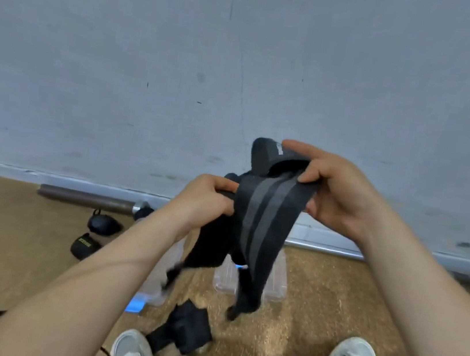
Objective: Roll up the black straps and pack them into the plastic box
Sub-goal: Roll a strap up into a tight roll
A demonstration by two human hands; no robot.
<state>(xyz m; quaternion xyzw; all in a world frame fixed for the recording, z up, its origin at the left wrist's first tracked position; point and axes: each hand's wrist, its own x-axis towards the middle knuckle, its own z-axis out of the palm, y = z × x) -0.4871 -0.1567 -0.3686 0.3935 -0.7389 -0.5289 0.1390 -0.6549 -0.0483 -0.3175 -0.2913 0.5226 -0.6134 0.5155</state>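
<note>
The black strap [265,212], with its two grey stripes, is up in the air between both hands, its top end curling over the right hand's [343,193] fingers [298,149] and its long tail dropping below them toward the floor [315,309]. The right hand's fingers are closed on that top end, thumb underneath, index finger across the folded tip. The left hand [210,195] sits just below and to the side, its fingers pinched shut on the strap's near edge. Judging by this, the roll is only starting: the tip is folded but no tight core shows yet. To do it well, the first turn should be small and firm under the right fingers, with the left fingers keeping the edges squared so the stripes stack straight and the coil does not cone out. A little tension on the hanging tail would help, and it looks twisted lower down, so it probably wants straightening as it feeds up. Well below the fingers, the clear plastic box [277,277] lies on the floor, partly hidden behind the tail; whether it holds anything I cannot tell. Two dark rolled bundles [92,236] rest on the floor off to the left of the left fingers, and another loose strap [185,330] lies crumpled between the shoes [133,353].
</note>
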